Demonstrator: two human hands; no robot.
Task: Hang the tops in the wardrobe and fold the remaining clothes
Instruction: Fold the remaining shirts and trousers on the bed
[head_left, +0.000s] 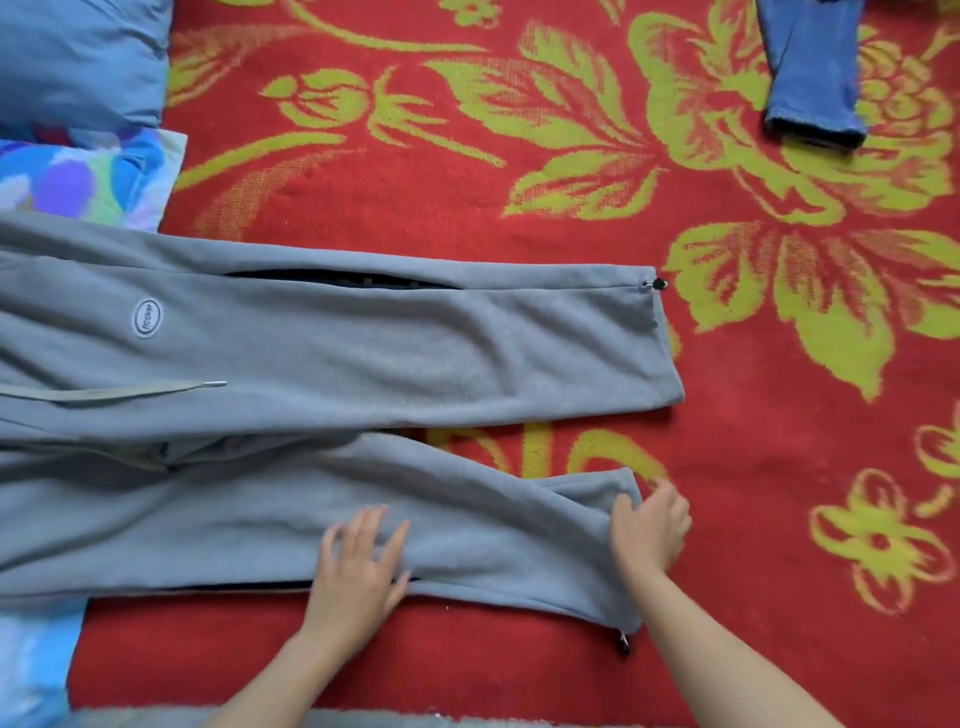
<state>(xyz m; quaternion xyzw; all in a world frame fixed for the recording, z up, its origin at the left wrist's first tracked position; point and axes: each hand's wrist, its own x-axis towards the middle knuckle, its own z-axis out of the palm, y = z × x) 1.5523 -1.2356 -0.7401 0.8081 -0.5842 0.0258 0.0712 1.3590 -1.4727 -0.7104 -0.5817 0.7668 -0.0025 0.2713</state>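
Grey fleece trousers (332, 343) lie spread flat on a red blanket, waist to the left, both legs running right. The far leg is smooth and ends at a zip pull (658, 283). The near leg is rumpled at its hem. My left hand (358, 566) rests flat with spread fingers on the near leg's middle. At that leg's hem, my right hand (649, 525) pinches the cloth with curled fingers. A drawstring (156, 389) lies across the waist area.
The red blanket with yellow-green flowers (571, 171) covers the surface. A folded pair of blue jeans (815, 73) lies at the top right. A blue pillow (78, 57) and a colourful sheet (88, 176) sit at the top left.
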